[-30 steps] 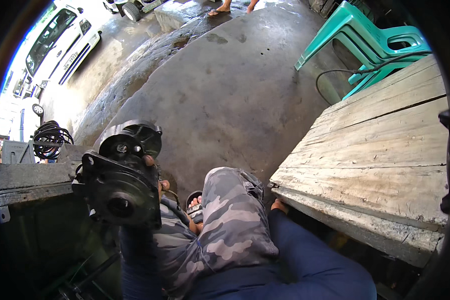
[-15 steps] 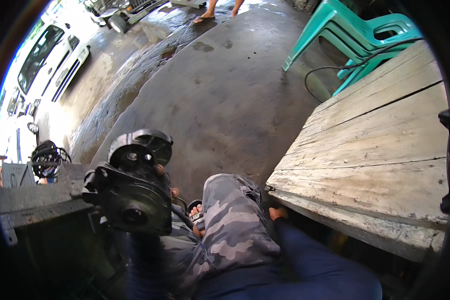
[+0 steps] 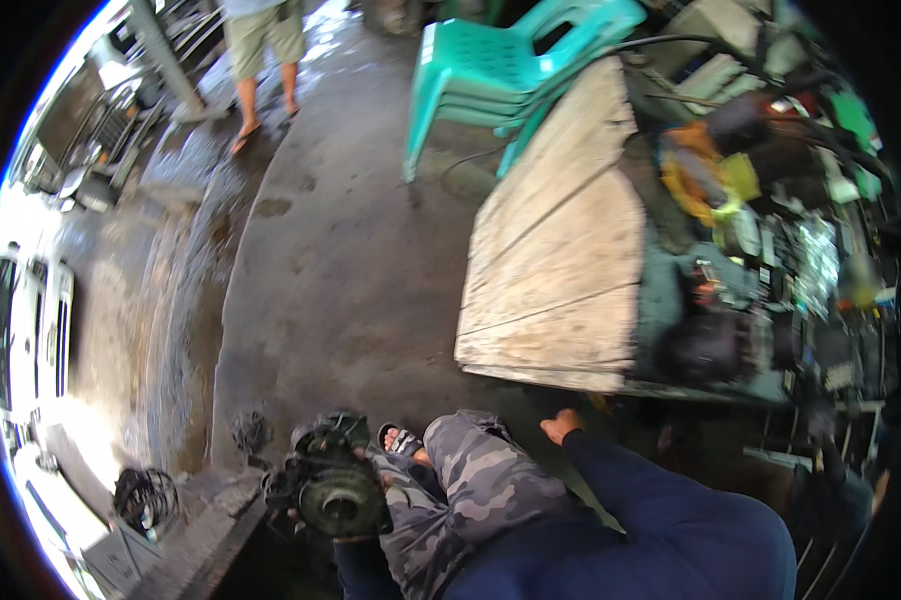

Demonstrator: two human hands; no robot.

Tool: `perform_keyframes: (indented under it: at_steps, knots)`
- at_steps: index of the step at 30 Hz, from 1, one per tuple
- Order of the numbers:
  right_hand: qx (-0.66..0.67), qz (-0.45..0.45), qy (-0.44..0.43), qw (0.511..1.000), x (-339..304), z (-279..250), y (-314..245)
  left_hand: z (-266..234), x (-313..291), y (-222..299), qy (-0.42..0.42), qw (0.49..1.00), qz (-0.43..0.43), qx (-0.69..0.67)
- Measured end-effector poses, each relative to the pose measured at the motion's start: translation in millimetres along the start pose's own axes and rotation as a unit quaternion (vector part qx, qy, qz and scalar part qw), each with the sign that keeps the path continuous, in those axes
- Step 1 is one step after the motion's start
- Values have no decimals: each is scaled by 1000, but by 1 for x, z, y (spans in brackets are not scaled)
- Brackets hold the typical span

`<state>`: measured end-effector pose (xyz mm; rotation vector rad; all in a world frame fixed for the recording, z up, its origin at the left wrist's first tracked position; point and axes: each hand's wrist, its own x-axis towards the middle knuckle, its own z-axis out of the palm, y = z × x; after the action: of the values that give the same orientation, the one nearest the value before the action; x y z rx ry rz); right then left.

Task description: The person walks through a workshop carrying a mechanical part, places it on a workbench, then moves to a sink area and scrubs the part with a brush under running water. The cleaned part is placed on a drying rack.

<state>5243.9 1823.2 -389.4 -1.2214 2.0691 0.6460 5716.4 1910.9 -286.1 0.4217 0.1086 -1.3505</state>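
My left hand (image 3: 384, 482) is closed around a dark, greasy cast-metal machine part (image 3: 337, 502). The part has a round ringed opening facing up and lobed edges, and it hides most of that hand. Below the bench's front edge, beside my knee, is my right hand (image 3: 562, 426). Its fingers look curled in, and I see nothing in them. The wooden bench top (image 3: 550, 290) lies just beyond this hand, apart from it.
Stacked green plastic stools (image 3: 480, 75) stand behind the bench. Tools and parts crowd its right side, among them a dark round motor-like part (image 3: 710, 348). A person in shorts (image 3: 265, 45) stands far left. Coiled black cable (image 3: 145, 500) lies near a ledge (image 3: 195, 530) at left.
The view has swung right, bringing the cluttered bench side into sight. The metal part in my left hand now appears lower and smaller. My right hand stays low by the bench.
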Motion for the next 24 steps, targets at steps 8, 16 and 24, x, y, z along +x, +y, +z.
perform_keyframes:
  at_steps: [8,16,24]
  knots:
    - [130,-23,52,990,-154,-113,11,124,-25,58,-11,991,-104,88]
    - [317,-147,274,896,-239,-246,65,229,25,47,-130,974,-140,119]
    - [203,-271,409,847,-155,-375,53,344,20,-81,-172,970,-143,96]
